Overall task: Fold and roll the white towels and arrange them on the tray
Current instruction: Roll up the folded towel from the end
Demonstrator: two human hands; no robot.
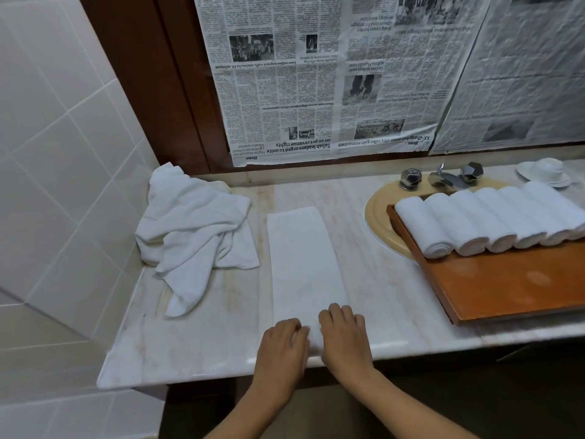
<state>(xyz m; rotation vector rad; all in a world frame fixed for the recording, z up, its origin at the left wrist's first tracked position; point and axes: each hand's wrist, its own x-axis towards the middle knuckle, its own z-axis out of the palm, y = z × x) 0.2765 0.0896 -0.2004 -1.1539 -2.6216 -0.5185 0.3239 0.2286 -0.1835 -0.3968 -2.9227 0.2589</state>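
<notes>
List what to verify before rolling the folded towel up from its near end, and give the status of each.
1. The folded towel lies flat as a long strip on the counter: ok.
2. The left hand and right hand both sit on its near end: ok.
3. Grip on the near edge: cannot tell; the fingertips are blurred.
4. The loose towel pile lies left of the strip, apart from it: ok.
5. The tray has bare space in front of the rolled towels: ok.
</notes>
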